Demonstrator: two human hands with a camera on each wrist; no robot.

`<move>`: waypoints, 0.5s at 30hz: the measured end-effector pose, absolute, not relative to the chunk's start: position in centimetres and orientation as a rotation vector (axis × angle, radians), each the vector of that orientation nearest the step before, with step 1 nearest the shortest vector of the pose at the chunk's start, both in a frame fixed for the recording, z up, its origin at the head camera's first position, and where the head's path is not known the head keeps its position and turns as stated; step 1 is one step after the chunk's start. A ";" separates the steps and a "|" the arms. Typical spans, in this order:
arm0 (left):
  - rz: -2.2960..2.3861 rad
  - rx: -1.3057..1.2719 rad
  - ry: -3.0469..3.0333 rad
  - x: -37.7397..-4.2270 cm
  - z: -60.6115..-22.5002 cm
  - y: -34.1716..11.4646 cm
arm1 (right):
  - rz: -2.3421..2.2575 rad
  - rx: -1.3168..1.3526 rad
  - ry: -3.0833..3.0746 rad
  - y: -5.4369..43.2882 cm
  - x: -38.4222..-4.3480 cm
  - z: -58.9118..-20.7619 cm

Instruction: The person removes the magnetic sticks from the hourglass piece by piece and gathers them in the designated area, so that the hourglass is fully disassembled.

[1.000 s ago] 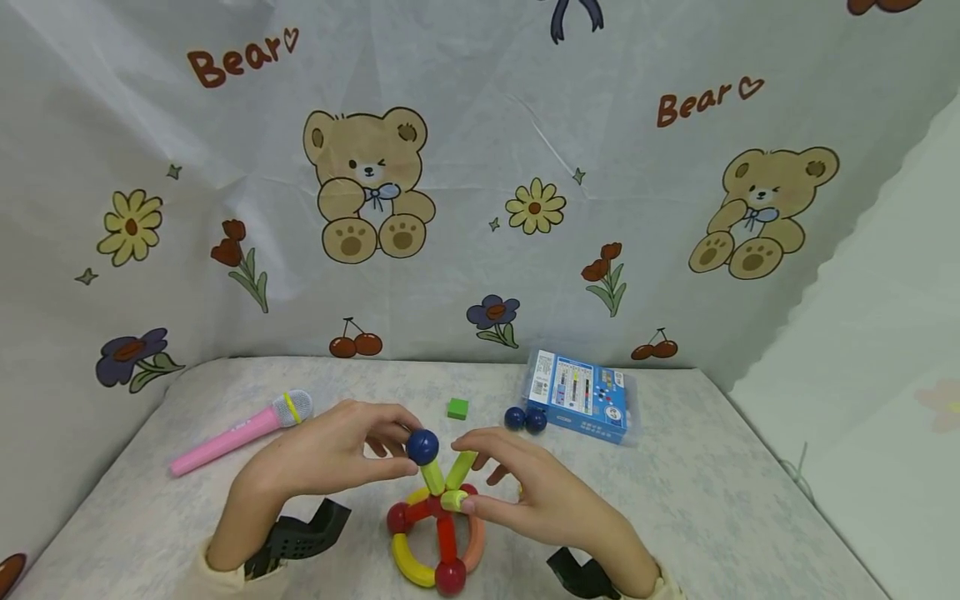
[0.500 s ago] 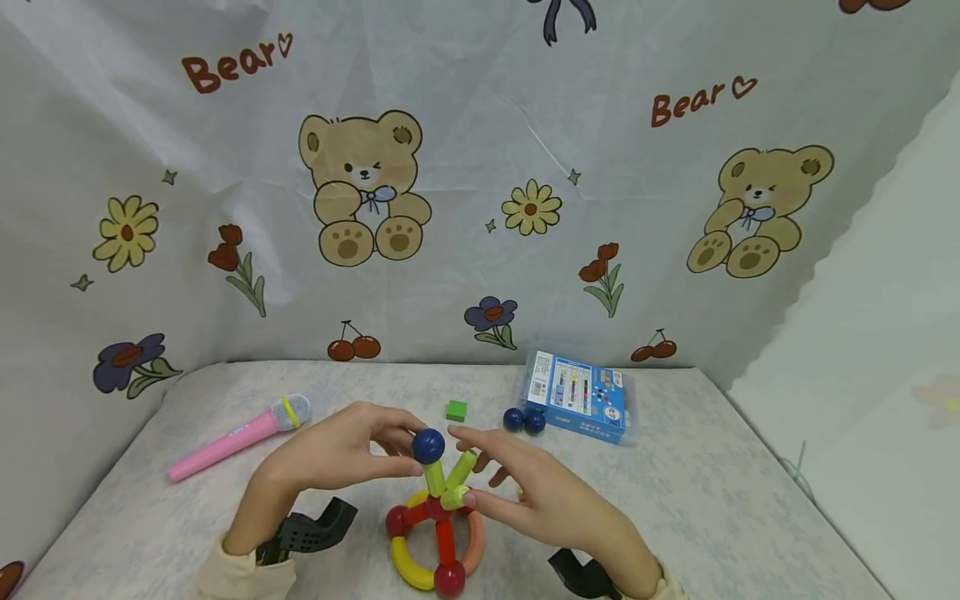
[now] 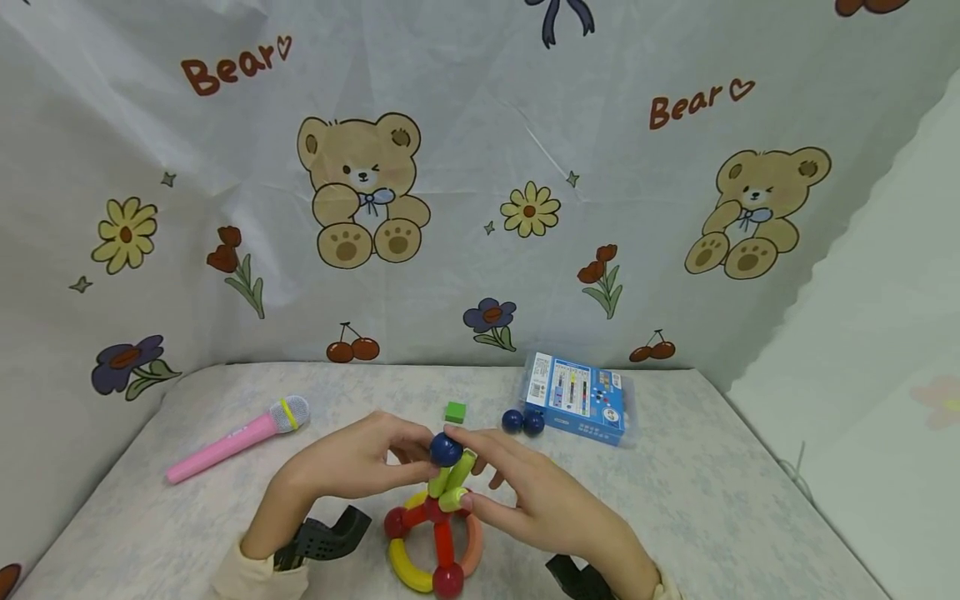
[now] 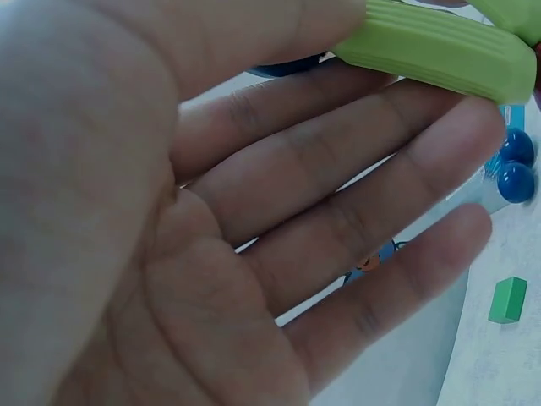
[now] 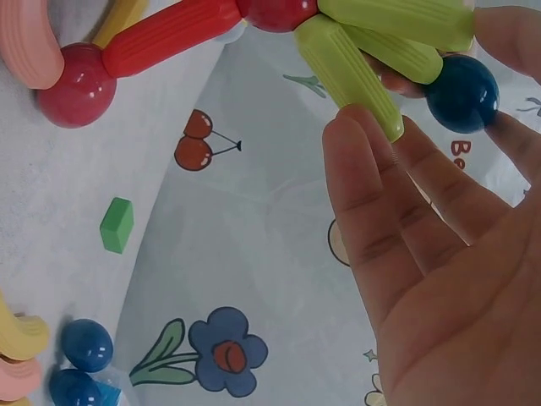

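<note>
A toy frame of red rods (image 3: 444, 543), red balls (image 3: 447, 581) and curved pieces, yellow (image 3: 408, 571) and salmon (image 3: 472, 546), sits on the table. Three light green rods fan up from its middle red ball. My left hand (image 3: 367, 457) pinches one light green rod (image 4: 439, 52), which carries a dark blue ball (image 3: 446, 449) at its end. On the other side, my right hand (image 3: 536, 492) spans the other two: its thumb is at the end of one rod (image 5: 406, 21), its fingers at another (image 5: 347, 72). Its index fingertip touches the blue ball.
A green block (image 3: 455, 412) lies behind the hands. Two dark blue balls (image 3: 522, 422) stand beside a blue box (image 3: 576, 397). At left lies a pink microphone (image 3: 238, 439). Curved yellow and pink pieces (image 5: 19, 338) show near the right hand. A bear-print cloth (image 3: 450, 275) hangs behind.
My left hand has moved right, tilting its rod and blue ball toward the other rods. The right index finger now meets the ball; the right hand otherwise stays nearly still.
</note>
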State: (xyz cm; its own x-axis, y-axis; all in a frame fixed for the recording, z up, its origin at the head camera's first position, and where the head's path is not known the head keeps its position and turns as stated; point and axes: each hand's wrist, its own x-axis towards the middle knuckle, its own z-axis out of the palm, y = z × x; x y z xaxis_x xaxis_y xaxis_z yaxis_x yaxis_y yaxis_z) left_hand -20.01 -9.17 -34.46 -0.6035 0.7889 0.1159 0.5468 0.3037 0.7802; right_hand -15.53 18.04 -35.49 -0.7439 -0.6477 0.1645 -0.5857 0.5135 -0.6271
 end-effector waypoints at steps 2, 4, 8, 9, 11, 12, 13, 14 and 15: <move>1.200 1.208 2.274 -20.0 -34.5 -9.1 | -1.052 -1.096 2.649 18.0 -15.5 -35.5; 1.205 1.201 2.257 -19.9 -34.5 -9.0 | -1.057 -1.107 2.645 18.0 -15.5 -35.5; 1.200 1.196 2.239 -19.9 -34.7 -8.8 | -1.065 -1.105 2.645 18.1 -15.5 -35.6; 1.198 1.194 2.242 -19.9 -34.7 -8.8 | -1.064 -1.100 2.648 18.1 -15.5 -35.6; 1.196 1.189 2.246 -19.9 -34.8 -8.7 | -1.063 -1.089 2.650 18.1 -15.5 -35.5; 1.196 1.185 2.248 -19.9 -34.8 -8.7 | -1.064 -1.083 2.650 18.1 -15.5 -35.5; 1.196 1.180 2.248 -19.9 -34.7 -8.7 | -1.067 -1.077 2.648 18.1 -15.5 -35.5; 1.199 1.175 2.247 -19.9 -34.7 -8.6 | -1.072 -1.071 2.647 18.1 -15.5 -35.5; 1.201 1.168 2.245 -19.9 -34.7 -8.6 | -1.077 -1.066 2.645 18.1 -15.5 -35.5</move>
State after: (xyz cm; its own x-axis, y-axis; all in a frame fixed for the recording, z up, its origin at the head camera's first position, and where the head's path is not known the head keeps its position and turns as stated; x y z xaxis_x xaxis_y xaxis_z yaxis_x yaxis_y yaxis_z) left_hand -19.87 -8.61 -34.66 -0.6052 0.7921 0.0797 0.5057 0.3052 0.8069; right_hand -15.46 18.05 -35.47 -0.7518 -0.6381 0.1659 -0.5726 0.5071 -0.6442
